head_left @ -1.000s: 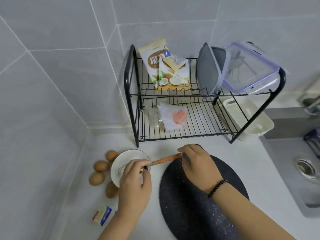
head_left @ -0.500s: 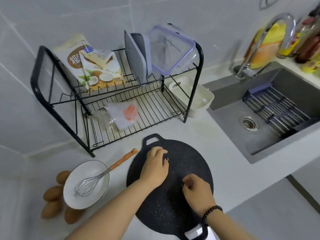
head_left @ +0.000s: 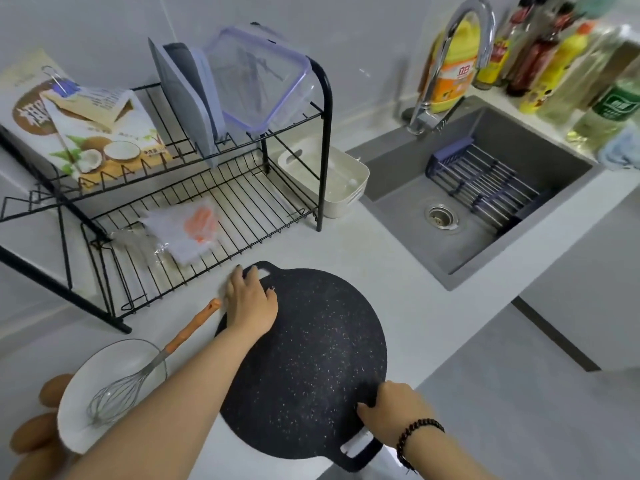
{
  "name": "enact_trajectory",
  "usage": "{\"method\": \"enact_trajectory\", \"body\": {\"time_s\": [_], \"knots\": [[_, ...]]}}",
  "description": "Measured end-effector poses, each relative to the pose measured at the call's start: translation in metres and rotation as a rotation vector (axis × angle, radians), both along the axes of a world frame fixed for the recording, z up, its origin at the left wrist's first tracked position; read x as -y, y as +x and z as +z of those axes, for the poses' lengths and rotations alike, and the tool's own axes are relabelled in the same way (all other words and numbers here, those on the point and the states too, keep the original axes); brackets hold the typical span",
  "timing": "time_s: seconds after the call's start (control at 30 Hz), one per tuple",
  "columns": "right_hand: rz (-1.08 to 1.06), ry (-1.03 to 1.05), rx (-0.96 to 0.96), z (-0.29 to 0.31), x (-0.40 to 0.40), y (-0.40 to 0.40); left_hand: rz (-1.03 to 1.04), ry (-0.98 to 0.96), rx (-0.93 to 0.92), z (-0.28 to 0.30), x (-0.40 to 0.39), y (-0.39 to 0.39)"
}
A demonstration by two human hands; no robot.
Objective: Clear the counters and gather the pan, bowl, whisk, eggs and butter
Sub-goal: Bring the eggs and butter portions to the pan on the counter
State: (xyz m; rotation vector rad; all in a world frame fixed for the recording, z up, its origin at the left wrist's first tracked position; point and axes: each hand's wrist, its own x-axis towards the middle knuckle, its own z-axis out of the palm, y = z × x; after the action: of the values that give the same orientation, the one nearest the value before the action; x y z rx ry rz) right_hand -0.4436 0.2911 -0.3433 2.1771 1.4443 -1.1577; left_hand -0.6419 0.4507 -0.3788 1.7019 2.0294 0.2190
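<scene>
A round black speckled pan [head_left: 311,355] lies flat on the white counter, one loop handle far, one near. My left hand [head_left: 251,301] lies on its far-left rim, fingers curled over the edge by the far handle. My right hand [head_left: 389,408] grips the near-right rim beside the near handle, thumb on top. Left of the pan stands a white bowl [head_left: 79,434] holding a wire whisk [head_left: 116,398] whose orange handle sticks out over the rim. Brown eggs [head_left: 29,438] lie at the bowl's left side, partly hidden. Butter is out of view.
A black wire dish rack [head_left: 242,199] stands behind, holding bags, a grey board and a clear box. A white tub [head_left: 346,181] sits beside it. The grey sink [head_left: 460,202] with faucet and bottles is at right. The counter edge runs just right of the pan.
After leaving the whisk in the bowl, both hands came onto the pan. They have since spread apart, the left to the far rim, the right to the near rim.
</scene>
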Motion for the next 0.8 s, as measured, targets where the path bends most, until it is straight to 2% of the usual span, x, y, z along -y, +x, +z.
{"method": "enact_trajectory", "body": {"time_s": [0.13,0.23,0.37,0.47,0.67,0.8], "knots": [[-0.166,-0.068,-0.135,-0.001,0.005,0.006,-0.008,0.020,0.017,0.001,-0.001,-0.004],[-0.317,-0.047,-0.189,-0.004,0.008,0.012,0.044,0.073,0.119,0.002,0.000,-0.014],[-0.412,0.034,-0.174,0.000,0.005,0.030,0.202,0.128,0.341,0.007,0.009,-0.020],[-0.470,0.130,-0.144,0.005,-0.008,0.051,0.306,0.181,0.401,0.009,0.021,-0.018],[-0.364,0.367,-0.112,0.020,-0.083,0.081,0.523,0.177,0.451,0.013,0.045,-0.014],[-0.283,0.432,-0.126,0.019,-0.138,0.081,0.640,0.156,0.458,0.019,0.058,-0.012]]}}
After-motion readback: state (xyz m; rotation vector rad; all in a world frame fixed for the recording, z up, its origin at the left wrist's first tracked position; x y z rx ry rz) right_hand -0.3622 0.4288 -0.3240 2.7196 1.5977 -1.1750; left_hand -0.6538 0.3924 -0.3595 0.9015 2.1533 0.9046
